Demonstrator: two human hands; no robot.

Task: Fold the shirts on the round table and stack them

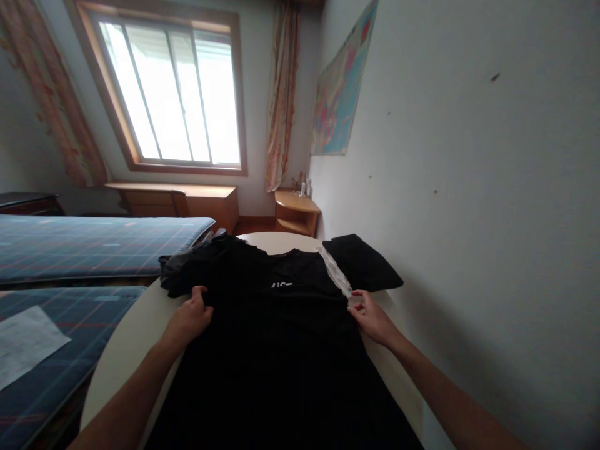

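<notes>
A black T-shirt (pixel 281 350) with small white lettering on its chest lies spread over a round pale table (pixel 117 350), its neckline away from me. My left hand (pixel 191 317) is closed on the shirt's left side, just below the bunched dark cloth by the left sleeve. At the opposite side, my right hand (pixel 374 319) has its fingertips closed on the shirt's edge below the right sleeve. Beside that hand, a crumpled whitish strip (pixel 335 269) lies between the shirt's body and a black piece of cloth (pixel 363 262) that overhangs the table's right edge.
Two blue plaid mattresses (pixel 94 247) stand to the left, with a sheet of paper (pixel 28 340) on the nearer one. A white wall (pixel 469 187) runs close along the right. Beyond the table are a small corner shelf (pixel 297 203) and a low wooden desk (pixel 210 200) under the window.
</notes>
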